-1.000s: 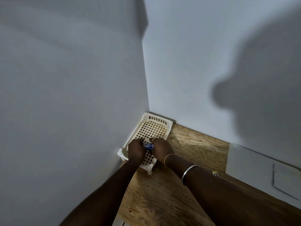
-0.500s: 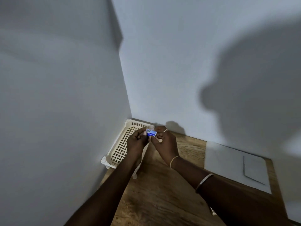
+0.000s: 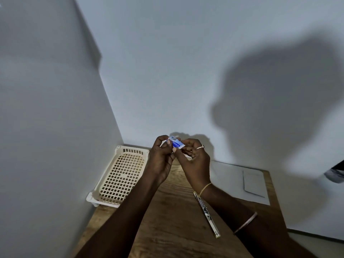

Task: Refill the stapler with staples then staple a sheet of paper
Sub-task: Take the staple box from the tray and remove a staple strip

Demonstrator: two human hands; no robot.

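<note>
Blue staple box (image 3: 176,143) held aloft; open stapler (image 3: 206,214) flat on wood (paper (image 3: 230,181) beyond).

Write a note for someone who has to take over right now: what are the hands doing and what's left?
Left hand: pinching one end of the small blue staple box, held up above the desk.
Right hand: pinching the other end of the same box.
The box looks shut; whether it is being opened cannot be told.
Stapler: lying opened out flat on the wooden desk, under the right forearm.
Paper: flat on the desk by the wall, to the right.
Basket: in the corner, nothing visible in it.
Done: staple box in hand, stapler laid open.
Left: take out staples, load and close the stapler, staple the paper.
</note>
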